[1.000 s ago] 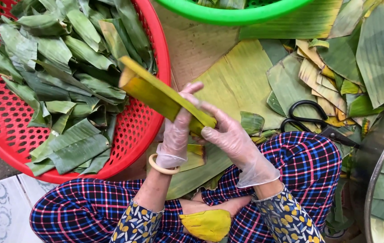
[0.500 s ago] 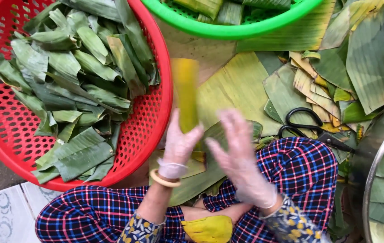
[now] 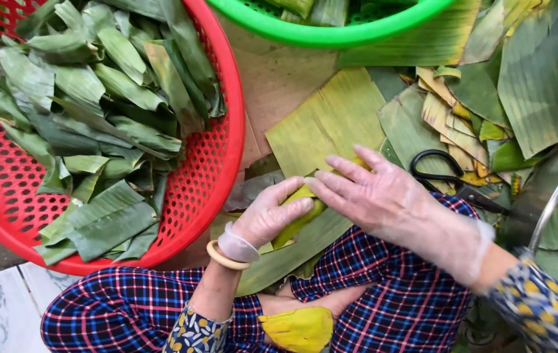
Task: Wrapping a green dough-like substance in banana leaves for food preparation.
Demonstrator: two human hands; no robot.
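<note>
Both my hands wear thin clear gloves and meet over my lap. My left hand [image 3: 267, 214] curls around a folded yellow-green leaf strip [image 3: 300, 216]. My right hand [image 3: 374, 194] lies flat across the strip's upper end, covering most of it. A long green banana leaf [image 3: 292, 252] lies under the hands across my checked trousers. A pale bangle sits on my left wrist.
A red perforated basket [image 3: 217, 163] full of cut green leaf pieces stands at the left. A green basket [image 3: 331, 33] is at the top. Black scissors [image 3: 445, 175] lie on loose leaves to the right. A metal basin rim [image 3: 557, 196] curves at the far right.
The leaf strip, held up and pointing away from me before, has come down to my lap. My right hand has moved over it and now presses on top.
</note>
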